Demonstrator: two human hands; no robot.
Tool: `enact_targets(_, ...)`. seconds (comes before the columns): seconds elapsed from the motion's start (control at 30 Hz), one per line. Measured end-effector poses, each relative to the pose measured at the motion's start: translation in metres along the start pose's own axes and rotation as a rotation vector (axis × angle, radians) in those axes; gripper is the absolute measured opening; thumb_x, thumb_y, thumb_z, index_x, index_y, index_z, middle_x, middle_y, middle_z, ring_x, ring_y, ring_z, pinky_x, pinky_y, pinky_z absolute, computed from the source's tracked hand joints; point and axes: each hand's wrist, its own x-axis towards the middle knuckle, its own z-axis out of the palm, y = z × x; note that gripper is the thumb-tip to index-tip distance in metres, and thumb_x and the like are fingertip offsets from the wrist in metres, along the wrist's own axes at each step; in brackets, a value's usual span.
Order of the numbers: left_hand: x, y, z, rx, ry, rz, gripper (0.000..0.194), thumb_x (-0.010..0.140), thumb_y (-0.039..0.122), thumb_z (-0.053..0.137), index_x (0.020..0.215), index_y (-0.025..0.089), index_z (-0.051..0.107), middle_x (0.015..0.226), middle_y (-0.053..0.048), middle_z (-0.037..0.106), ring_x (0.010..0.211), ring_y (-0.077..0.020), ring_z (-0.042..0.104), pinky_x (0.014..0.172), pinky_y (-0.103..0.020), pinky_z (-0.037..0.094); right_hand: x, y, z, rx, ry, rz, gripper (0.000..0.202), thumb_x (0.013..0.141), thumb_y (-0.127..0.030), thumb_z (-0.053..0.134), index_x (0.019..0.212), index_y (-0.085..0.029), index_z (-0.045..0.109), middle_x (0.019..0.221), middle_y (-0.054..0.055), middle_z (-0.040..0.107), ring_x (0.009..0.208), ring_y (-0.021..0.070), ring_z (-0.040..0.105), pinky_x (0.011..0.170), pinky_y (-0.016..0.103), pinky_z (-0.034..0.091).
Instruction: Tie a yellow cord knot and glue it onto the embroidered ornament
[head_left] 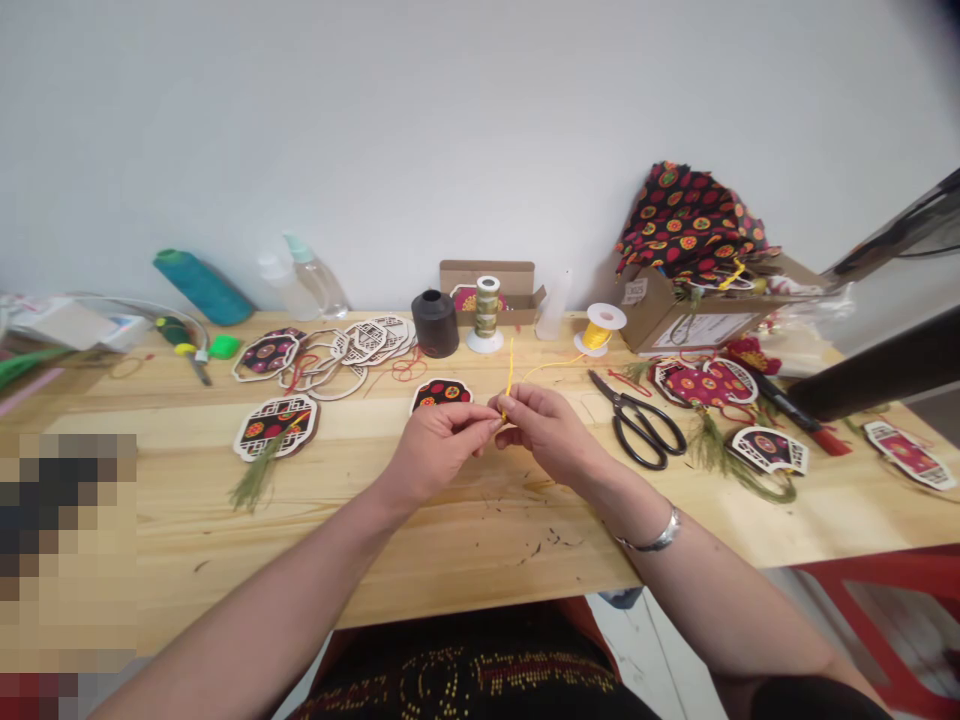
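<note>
Both hands meet over the middle of the wooden table, fingertips nearly touching. My left hand [442, 447] is closed in a pinch on the yellow cord. My right hand [544, 430] also pinches the yellow cord [511, 365], whose short end sticks up above the fingers. From there the cord runs right to a white spool of yellow cord [598, 328]. Just behind my left hand lies a black patterned ornament [442, 393], partly covered by the fingers. The exact shape of the cord between the fingertips is too small to tell.
Black scissors [646, 430] lie right of my hands. A tasselled ornament [276, 428] and pale wooden frames [371, 342] are at left. Behind stand a black spool [435, 323], a green thread spool [487, 312] and a cardboard box [675, 310] with patterned fabric.
</note>
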Motion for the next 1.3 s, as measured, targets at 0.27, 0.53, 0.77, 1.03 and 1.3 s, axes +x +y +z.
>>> enact_targets(0.27, 0.001, -0.005, -0.001, -0.007, -0.021, 0.011, 0.012, 0.071, 0.023, 0.065, 0.077, 0.017, 0.073, 0.053, 0.002, 0.06, 0.046, -0.0073, 0.047, 0.046, -0.02, 0.038, -0.001, -0.001, 0.001, -0.016, -0.055, 0.002, 0.022, 0.081, -0.037, 0.053, 0.074, -0.017, 0.048, 0.064, 0.0, 0.053, 0.059, 0.0095, 0.051, 0.05, 0.021, 0.036)
enact_targets(0.53, 0.002, -0.009, 0.0, -0.068, -0.052, -0.031, 0.011, 0.071, 0.022, 0.064, 0.077, 0.016, 0.072, 0.049, 0.004, 0.057, 0.044, -0.0064, 0.045, 0.045, -0.02, 0.035, -0.002, -0.004, 0.001, -0.128, -0.056, 0.008, 0.023, 0.084, -0.035, 0.045, 0.069, -0.018, 0.043, 0.05, -0.007, 0.041, 0.046, 0.0059, 0.035, 0.047, 0.021, 0.027)
enact_targets(0.77, 0.005, -0.013, 0.002, -0.196, -0.074, -0.165, 0.016, 0.069, 0.029, 0.067, 0.077, 0.015, 0.069, 0.044, 0.005, 0.05, 0.042, -0.0048, 0.039, 0.042, -0.018, 0.026, -0.002, -0.005, 0.001, -0.205, 0.063, -0.001, 0.021, 0.081, -0.034, 0.049, 0.068, -0.018, 0.043, 0.054, -0.007, 0.04, 0.048, 0.0059, 0.037, 0.048, 0.021, 0.03)
enact_targets(1.03, 0.004, -0.014, 0.001, -0.239, -0.1, -0.249, 0.019, 0.069, 0.032, 0.069, 0.073, 0.013, 0.066, 0.043, 0.006, 0.046, 0.039, -0.0035, 0.032, 0.038, -0.018, 0.019, -0.002, -0.005, 0.001, -0.255, 0.097, -0.014, 0.019, 0.08, -0.033, 0.049, 0.068, -0.018, 0.045, 0.052, -0.007, 0.042, 0.048, 0.0066, 0.041, 0.05, 0.021, 0.034)
enact_targets(1.3, 0.003, -0.014, 0.0, -0.269, -0.124, -0.16, 0.014, 0.07, 0.027, 0.067, 0.071, 0.014, 0.068, 0.043, 0.006, 0.044, 0.041, -0.0038, 0.033, 0.04, -0.018, 0.022, -0.002, -0.009, -0.001, -0.275, 0.098, -0.044, 0.024, 0.079, -0.034, 0.052, 0.062, -0.017, 0.046, 0.049, -0.006, 0.043, 0.047, 0.0063, 0.039, 0.049, 0.022, 0.032)
